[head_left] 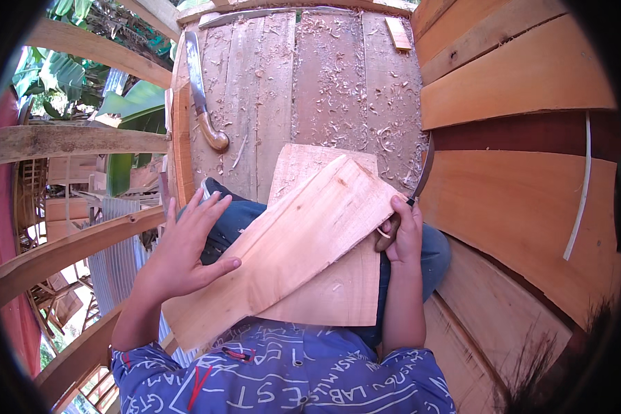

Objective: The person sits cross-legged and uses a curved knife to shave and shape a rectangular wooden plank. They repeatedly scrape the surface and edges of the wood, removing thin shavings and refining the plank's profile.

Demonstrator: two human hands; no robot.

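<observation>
While right hand [406, 233] grips knife [387, 239], shaving-strewn floor [272, 103], wooden railing [76, 143], plank wall [510, 207]

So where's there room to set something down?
Between the long knife and the small wood block, the planks hold only shavings. The lap is crowded: overlapping boards, an open left hand, and the right hand gripping another knife.

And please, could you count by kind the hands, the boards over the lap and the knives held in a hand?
Hands (left hand, right hand): 2
Boards (upper board, lower board): 2
Held knife: 1
Total: 5
</observation>
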